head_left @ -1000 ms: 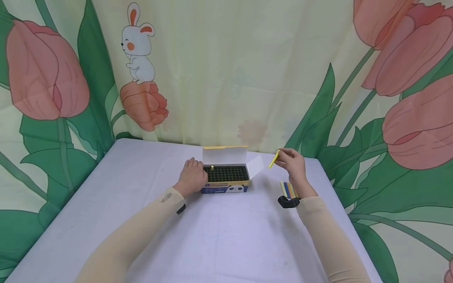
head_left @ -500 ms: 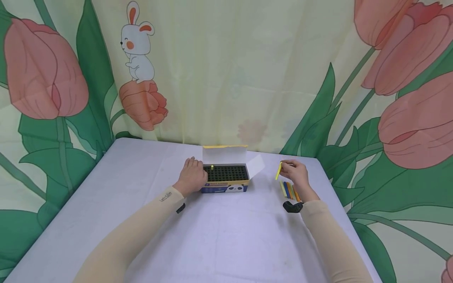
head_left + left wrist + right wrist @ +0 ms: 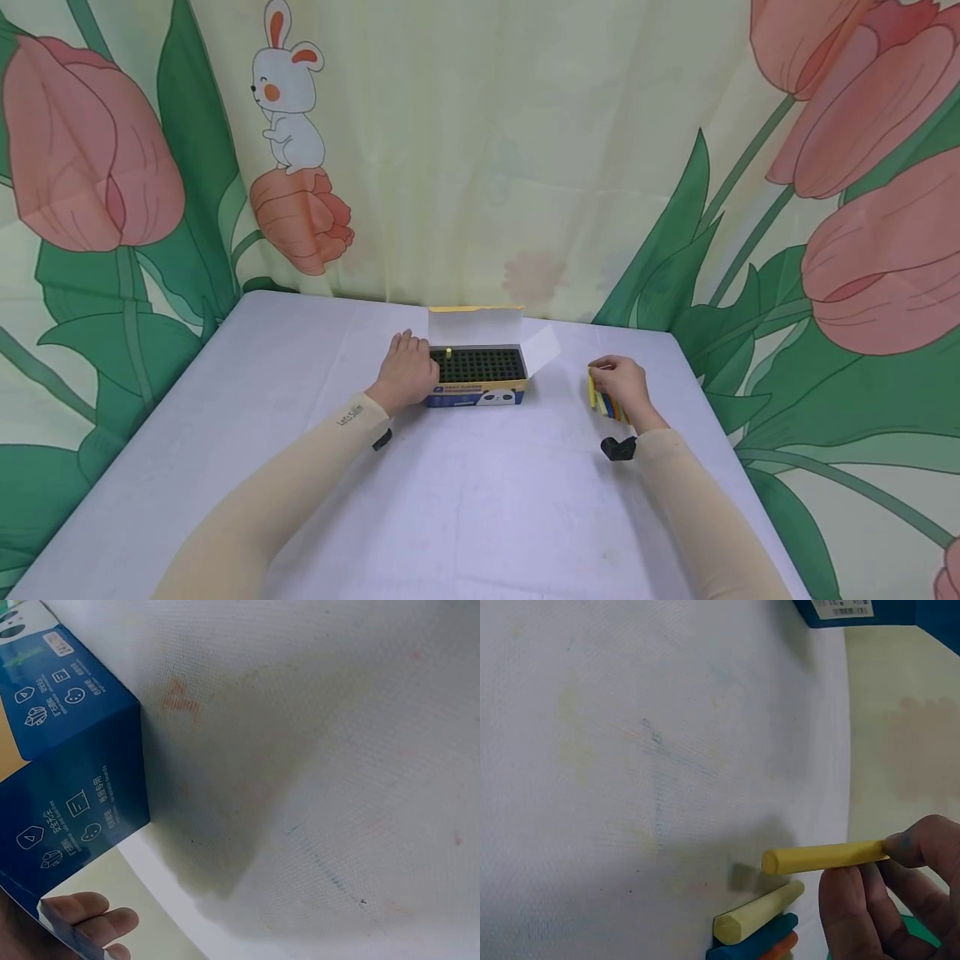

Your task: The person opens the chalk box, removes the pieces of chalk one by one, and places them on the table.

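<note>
My right hand (image 3: 624,385) pinches a yellow chalk stick (image 3: 821,857) by one end, between thumb and fingers. The stick is just above the table, beside a row of chalks: a pale yellow chalk (image 3: 757,915), a blue chalk (image 3: 761,939) and an orange chalk (image 3: 781,946), partly hidden by the hand in the head view. My left hand (image 3: 406,371) holds the left end of a blue and yellow chalk box (image 3: 476,397); its fingers show past an end flap (image 3: 66,930) in the left wrist view. One yellowish chalk (image 3: 448,353) stands in the box's black holed insert (image 3: 483,367).
The box's rear lid flap (image 3: 476,325) stands up and its right flap (image 3: 540,352) leans outward. A white cloth (image 3: 480,508) with faint chalk marks covers the table. Behind it hangs a tulip-print curtain (image 3: 450,167).
My right hand has come down and nearer, bringing the yellow chalk from the air to the left side of the chalk row. The left hand and the box have stayed put.
</note>
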{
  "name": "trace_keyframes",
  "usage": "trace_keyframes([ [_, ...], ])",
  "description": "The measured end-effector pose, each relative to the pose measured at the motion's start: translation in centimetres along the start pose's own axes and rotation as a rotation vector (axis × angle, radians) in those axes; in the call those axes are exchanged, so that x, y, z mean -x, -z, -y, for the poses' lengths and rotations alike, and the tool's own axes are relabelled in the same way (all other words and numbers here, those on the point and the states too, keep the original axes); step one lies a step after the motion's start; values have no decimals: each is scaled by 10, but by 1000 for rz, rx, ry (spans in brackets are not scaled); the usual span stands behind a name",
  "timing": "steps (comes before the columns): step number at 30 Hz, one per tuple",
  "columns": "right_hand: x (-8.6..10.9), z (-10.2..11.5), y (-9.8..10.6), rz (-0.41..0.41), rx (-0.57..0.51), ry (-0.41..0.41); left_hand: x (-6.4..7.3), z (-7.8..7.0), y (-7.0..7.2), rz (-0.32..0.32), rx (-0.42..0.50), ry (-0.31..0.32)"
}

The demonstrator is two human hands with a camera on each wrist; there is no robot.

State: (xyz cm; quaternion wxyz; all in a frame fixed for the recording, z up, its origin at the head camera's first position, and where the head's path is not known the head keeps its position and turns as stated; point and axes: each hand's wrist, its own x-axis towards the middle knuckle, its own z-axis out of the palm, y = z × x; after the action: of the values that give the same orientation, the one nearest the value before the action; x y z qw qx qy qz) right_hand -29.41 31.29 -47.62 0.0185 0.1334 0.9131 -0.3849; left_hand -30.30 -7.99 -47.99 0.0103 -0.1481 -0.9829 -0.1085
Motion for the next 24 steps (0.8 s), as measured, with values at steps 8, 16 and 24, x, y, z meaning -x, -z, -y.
trace_keyframes([
  [8,-3,-4,-5,-5,162,42,-1,1,-2,-10,-2,-1],
  [16,-2,-4,-7,-6,192,23,0,0,-2,-11,-5,0],
  [24,-1,-5,-5,-36,167,20,-1,0,-2,-11,-8,5],
])
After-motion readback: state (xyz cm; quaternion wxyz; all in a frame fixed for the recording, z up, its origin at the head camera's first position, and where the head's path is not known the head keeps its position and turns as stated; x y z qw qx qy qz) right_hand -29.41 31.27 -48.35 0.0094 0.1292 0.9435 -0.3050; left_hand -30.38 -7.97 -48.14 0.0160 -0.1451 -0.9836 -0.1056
